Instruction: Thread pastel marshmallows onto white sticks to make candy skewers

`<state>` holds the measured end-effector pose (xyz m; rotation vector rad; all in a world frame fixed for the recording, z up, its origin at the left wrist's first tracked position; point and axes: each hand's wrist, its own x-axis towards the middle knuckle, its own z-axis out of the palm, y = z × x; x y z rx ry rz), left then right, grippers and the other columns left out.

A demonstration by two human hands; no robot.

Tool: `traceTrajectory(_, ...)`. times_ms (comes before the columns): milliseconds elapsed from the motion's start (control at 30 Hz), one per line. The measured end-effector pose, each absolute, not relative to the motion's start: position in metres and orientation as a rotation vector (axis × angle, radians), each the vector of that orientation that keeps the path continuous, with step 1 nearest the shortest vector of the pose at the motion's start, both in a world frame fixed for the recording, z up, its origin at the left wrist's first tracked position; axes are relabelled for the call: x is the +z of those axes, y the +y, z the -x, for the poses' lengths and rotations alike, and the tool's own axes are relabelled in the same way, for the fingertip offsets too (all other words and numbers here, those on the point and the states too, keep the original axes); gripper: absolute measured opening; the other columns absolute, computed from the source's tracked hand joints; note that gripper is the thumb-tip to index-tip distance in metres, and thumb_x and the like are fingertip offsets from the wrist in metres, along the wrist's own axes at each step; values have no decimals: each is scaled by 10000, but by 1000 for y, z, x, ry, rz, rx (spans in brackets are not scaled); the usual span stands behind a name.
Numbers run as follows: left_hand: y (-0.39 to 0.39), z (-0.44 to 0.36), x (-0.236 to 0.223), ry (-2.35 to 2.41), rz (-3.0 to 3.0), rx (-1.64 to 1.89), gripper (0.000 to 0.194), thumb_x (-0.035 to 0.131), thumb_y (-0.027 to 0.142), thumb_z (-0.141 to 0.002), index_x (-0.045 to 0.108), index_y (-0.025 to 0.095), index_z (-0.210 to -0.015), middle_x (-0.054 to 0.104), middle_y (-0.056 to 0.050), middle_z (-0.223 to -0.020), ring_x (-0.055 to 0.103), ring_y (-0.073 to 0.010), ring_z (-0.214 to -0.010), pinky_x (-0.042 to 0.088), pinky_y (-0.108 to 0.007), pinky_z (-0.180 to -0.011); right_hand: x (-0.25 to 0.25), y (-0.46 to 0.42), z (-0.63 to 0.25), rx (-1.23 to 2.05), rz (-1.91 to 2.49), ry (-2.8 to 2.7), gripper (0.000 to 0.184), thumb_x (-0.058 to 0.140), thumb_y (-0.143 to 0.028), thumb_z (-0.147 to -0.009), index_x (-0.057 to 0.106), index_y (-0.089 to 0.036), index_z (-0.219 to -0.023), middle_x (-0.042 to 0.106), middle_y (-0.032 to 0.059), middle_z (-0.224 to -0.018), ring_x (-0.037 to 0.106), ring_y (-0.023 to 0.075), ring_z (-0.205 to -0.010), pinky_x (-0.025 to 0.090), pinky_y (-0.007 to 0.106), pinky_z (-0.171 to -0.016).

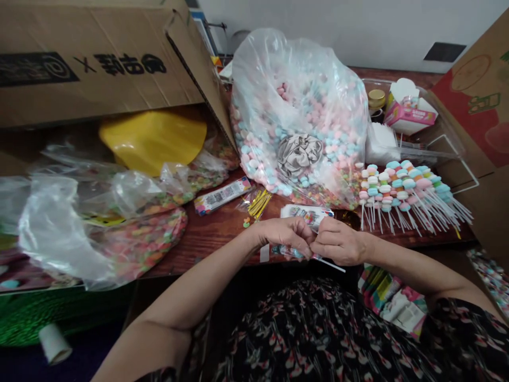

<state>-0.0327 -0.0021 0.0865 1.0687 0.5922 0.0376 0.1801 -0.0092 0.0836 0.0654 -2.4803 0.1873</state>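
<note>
In the head view, the left hand (291,236) and right hand (341,242) each keep a narrow grip on the wrapped candy stick (296,252), held at the table's (214,239) front edge, below the printed wrappers (306,214).

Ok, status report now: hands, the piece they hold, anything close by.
Left hand and right hand gripping wrapped candy stick. White stick end poking out. Printed packets lie just beyond.
</note>
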Motion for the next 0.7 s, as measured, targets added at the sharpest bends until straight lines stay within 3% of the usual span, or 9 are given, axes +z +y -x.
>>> traceTrajectory(267,-10,28,87,546,-1214,50,164,846,290,-525,758,212,-640,691,0,-559,588,-145,-457,488,-231,-430,88,-21,-176,79,15,-2668,116,496,-215,-929,609,-227,-910,589,44,-918,499,185,-902,365,359,-777)
traceTrajectory(433,9,56,98,791,-1499,394,253,892,326,-383,703,213,-509,616,20,-456,555,-144,-432,428,-224,-415,91,-34,-174,-14,53,-2763,203,422,-233,-947,618,-194,-909,552,19,-726,434,146,-673,301,325,-646)
traceTrajectory(533,1,66,137,984,-1789,486,230,851,385,-522,731,205,-600,632,2,-549,581,-150,-535,457,-238,-518,84,-25,-173,-73,227,-2773,168,444,-171,-912,603,-168,-856,550,31,-707,428,152,-669,296,316,-639)
traceTrajectory(600,-19,58,160,1056,-2003,545,194,748,397,-708,766,217,-777,691,-51,-776,634,-192,-754,496,-276,-687,80,-10,-171,-20,435,-2714,152,449,-154,-880,589,-161,-821,551,40,-700,421,157,-661,296,305,-621)
traceTrajectory(700,-46,39,158,831,-2132,398,174,650,375,-812,751,236,-835,695,-79,-905,627,-221,-866,495,-341,-822,85,8,-162,241,759,-2454,179,424,-157,-875,563,-172,-764,529,19,-659,422,143,-632,311,281,-611)
